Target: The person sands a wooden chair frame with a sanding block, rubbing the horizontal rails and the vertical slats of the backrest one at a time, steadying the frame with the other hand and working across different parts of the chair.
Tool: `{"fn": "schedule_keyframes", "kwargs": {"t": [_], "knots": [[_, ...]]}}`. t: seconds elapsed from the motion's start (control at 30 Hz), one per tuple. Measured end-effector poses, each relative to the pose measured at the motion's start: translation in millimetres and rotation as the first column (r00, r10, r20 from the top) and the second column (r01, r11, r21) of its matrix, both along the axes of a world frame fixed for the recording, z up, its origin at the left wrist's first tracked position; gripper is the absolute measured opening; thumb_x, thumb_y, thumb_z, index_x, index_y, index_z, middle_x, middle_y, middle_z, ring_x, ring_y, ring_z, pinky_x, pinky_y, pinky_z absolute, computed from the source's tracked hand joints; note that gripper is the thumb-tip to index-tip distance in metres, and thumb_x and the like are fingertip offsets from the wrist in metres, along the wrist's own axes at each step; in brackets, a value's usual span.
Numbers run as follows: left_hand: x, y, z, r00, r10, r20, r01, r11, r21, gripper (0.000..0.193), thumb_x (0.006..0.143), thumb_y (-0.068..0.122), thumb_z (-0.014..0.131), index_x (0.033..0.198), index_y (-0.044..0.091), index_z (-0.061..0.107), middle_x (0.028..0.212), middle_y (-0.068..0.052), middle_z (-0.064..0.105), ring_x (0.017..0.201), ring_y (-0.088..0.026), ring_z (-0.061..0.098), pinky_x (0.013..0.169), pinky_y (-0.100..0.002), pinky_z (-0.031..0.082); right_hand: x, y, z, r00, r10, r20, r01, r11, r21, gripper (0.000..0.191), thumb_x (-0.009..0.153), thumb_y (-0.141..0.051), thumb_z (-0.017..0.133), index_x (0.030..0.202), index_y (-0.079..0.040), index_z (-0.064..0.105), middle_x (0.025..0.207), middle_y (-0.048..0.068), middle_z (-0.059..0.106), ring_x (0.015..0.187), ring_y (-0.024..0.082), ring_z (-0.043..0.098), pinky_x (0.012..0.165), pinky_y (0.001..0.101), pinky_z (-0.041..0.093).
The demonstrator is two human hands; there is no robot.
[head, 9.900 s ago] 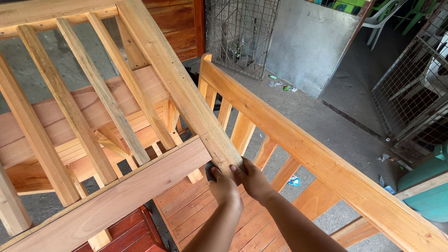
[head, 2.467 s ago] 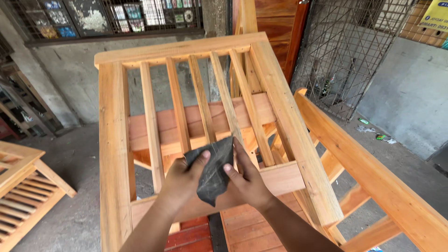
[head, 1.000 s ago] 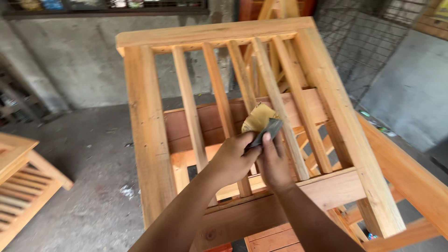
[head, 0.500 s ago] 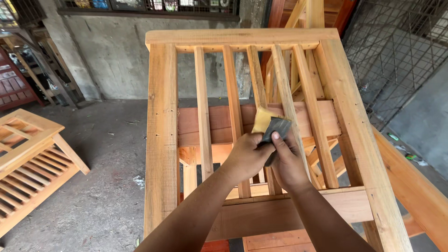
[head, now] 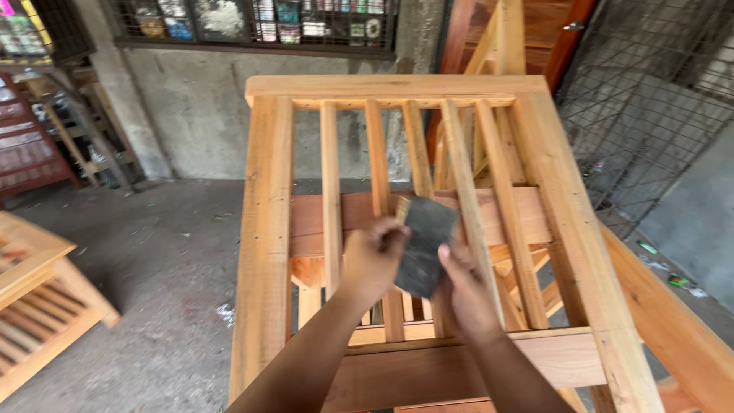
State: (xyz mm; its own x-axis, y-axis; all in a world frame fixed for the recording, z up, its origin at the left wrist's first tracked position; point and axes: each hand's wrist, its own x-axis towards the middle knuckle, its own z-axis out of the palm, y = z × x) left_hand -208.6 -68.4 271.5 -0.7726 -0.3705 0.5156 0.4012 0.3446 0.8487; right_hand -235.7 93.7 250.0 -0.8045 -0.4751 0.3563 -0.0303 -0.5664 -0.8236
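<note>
Fingers first: your left hand [head: 372,258] has its fingers curled in tight around the left edge of a dark grey sheet of sandpaper [head: 425,245], thumb side tucked against it, so it's a proper closed grip on the sheet. Your right hand [head: 463,294] comes up from below on the other side, its fingers closed on the lower right edge of the same sheet, with one fingertip [head: 443,251] lying on the grey face. So both hands are pinching that one piece between them, and it looks slightly bent, with a tan backing peeking out at the top left corner. Both forearms rise from the bottom of the frame and angle in toward each other, wrists fairly straight, left arm crossing over the bottom rail. The sandpaper sits right in front of the middle slats of the slatted wooden frame [head: 267,229], about level with the wide cross board [head: 344,218] behind them; can't tell for sure if it's actually touching a slat or just held in front. Off to the left there's a low slatted wooden table [head: 34,298] on the concrete floor [head: 153,252], and wire mesh fencing [head: 650,99] on the right.
</note>
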Motion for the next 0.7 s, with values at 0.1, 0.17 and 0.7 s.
{"fn": "schedule_keyframes", "kwargs": {"t": [0.1,0.17,0.7], "knots": [[-5.6,-0.5,-0.7,0.999,-0.039,-0.002,0.038,0.940,0.339,0.014,0.099,0.015,0.066,0.098,0.003,0.073,0.083,-0.005,0.068,0.073,-0.010,0.060,0.067,-0.027,0.050,12.7,0.2,-13.9,0.964,0.098,-0.247,-0.076,0.993,0.095,0.080,0.095,-0.039,0.065,0.161,-0.010,0.029,0.159,0.007,0.041,0.147,0.020,0.039,0.121,0.0436,0.031],[-8.2,8.0,-4.4,0.984,-0.172,0.037,0.120,0.811,0.573,0.013,0.099,0.014,0.067,0.097,0.002,0.072,0.082,-0.004,0.068,0.071,-0.010,0.059,0.066,-0.027,0.051,18.6,-3.5,-23.6,0.917,0.134,-0.376,-0.071,0.982,0.176,0.097,0.094,-0.039,0.074,0.165,-0.010,0.014,0.170,0.003,0.023,0.156,0.018,0.021,0.124,0.0440,0.022],[-50.7,-82.6,28.3,0.817,0.498,-0.291,-0.568,0.607,-0.556,0.053,0.081,0.017,0.073,0.131,0.002,0.060,0.132,-0.018,0.056,0.122,-0.040,0.052,0.100,-0.051,0.045,33.4,17.5,-8.9,0.504,0.218,-0.835,0.840,0.101,0.534,0.075,0.093,-0.021,0.052,0.163,-0.014,0.024,0.173,0.013,0.012,0.157,0.038,0.010,0.117,0.0554,0.007]]}}
